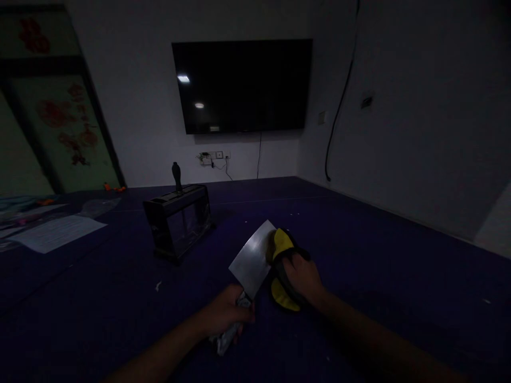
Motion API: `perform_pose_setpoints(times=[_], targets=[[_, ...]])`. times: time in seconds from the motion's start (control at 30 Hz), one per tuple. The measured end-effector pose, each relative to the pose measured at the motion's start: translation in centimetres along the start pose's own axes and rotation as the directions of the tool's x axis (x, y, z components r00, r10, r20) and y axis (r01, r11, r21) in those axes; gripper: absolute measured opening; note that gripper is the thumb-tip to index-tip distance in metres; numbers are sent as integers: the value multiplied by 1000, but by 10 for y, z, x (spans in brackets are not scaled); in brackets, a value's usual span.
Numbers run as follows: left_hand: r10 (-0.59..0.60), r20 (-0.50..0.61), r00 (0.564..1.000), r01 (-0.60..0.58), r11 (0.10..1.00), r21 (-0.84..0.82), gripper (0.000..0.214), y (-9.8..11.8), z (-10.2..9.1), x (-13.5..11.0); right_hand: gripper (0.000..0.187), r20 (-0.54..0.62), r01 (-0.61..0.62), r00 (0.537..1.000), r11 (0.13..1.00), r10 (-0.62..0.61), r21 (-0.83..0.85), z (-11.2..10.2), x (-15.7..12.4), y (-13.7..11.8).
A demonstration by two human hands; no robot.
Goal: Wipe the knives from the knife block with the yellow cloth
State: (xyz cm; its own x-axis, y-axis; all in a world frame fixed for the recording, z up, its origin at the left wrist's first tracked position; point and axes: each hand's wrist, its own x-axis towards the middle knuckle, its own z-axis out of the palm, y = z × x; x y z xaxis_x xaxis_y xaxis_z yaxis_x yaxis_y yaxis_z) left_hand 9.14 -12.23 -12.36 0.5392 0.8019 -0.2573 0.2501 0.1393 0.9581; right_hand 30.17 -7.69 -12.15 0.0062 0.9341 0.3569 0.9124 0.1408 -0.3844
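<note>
My left hand [225,314] is closed round the handle of a broad steel cleaver [252,258], whose blade tilts up and away over the dark blue table [359,255]. My right hand [301,276] is closed on a yellow and black knife sharpener [281,244] that rests against the right side of the blade. The sharpener's lower yellow end shows below my right hand. Both forearms reach in from the bottom of the view.
A dark knife block [178,221] with one black handle [176,176] sticking up stands to the left behind the cleaver. Papers [56,231] and plastic lie at the far left. A black television [243,85] hangs on the back wall. The room is dim.
</note>
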Motion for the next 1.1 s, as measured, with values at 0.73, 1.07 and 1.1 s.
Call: perform_pose_setpoints(times=[0.73,1.07,1.1], targets=[[106,-76,991,-104,994,35,22,-6,2,17,64,193,797,567,593,-801,115,-6,-20,-24],[91,2,996,-91,995,41,16,2,0,12,32,-353,795,603,508,-715,330,4,-24,-16],[82,8,997,-82,996,37,16,2,0,12,33,-387,767,642,545,-662,339,8,-26,-12]])
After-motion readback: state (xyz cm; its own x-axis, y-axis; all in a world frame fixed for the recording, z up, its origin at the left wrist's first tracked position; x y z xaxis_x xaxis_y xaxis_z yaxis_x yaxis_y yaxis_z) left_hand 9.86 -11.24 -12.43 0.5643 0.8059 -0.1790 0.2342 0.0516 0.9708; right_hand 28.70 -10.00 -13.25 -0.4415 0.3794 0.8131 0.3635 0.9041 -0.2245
